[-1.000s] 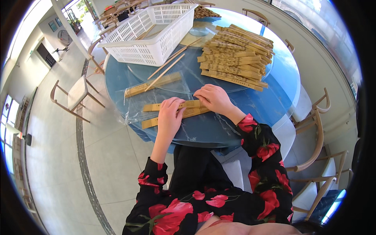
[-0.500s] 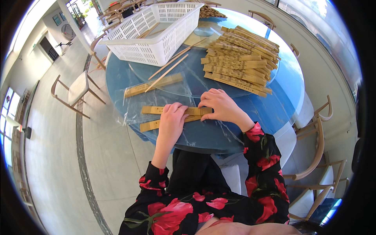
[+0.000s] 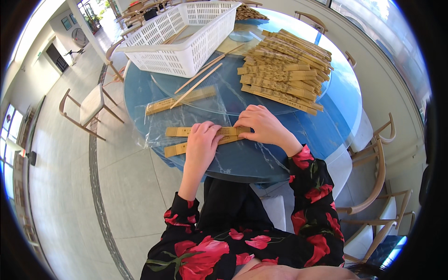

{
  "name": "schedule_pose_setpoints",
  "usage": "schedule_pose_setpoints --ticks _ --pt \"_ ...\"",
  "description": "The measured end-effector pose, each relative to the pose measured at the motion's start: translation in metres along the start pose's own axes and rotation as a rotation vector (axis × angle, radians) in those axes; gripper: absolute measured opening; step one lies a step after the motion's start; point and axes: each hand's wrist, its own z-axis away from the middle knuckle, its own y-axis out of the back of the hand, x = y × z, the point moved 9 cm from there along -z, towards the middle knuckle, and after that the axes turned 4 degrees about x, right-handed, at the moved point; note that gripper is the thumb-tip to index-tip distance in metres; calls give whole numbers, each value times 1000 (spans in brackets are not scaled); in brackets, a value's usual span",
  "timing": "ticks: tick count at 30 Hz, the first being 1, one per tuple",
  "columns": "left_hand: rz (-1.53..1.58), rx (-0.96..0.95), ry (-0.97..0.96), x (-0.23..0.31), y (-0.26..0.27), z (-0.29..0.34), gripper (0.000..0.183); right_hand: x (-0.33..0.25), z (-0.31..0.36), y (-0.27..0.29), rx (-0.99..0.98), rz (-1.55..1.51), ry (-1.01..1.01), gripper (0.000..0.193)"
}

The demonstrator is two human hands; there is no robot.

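Note:
Two long, narrow brown paper sleeves with dark print lie on the blue table near its front edge. The upper paper sleeve (image 3: 178, 132) crosses over the right part of the lower paper sleeve (image 3: 175, 150). My left hand (image 3: 202, 140) lies across both, fingers bent and pressed onto the upper one. At the right end of the upper sleeve, my right hand (image 3: 262, 125) pinches it between thumb and fingers. Beyond them, another paper sleeve (image 3: 196, 96) rests by a crumpled clear plastic bag (image 3: 161, 132). Two wooden chopsticks (image 3: 198, 84) lie slanted over that area.
A white perforated basket (image 3: 186, 58) with a few sticks inside stands at the far left of the round table (image 3: 242, 170). A large heap of brown paper sleeves (image 3: 289, 70) sits at the right. Wooden chairs (image 3: 92, 105) surround the table.
The whole view has shifted very slightly to the left. Both hands keep almost the same hold on the sleeves, with only a small motion of the fingers.

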Motion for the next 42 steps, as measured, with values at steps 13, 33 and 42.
schedule_pose_setpoints --ticks 13,33,42 --pt "-4 -2 3 1 1 0 20 8 0 1 66 -10 -25 11" --pt "-104 280 52 -5 33 8 11 40 11 -8 280 -854 -461 24" --pt "-58 310 122 -10 36 11 9 75 32 26 683 -982 -523 23"
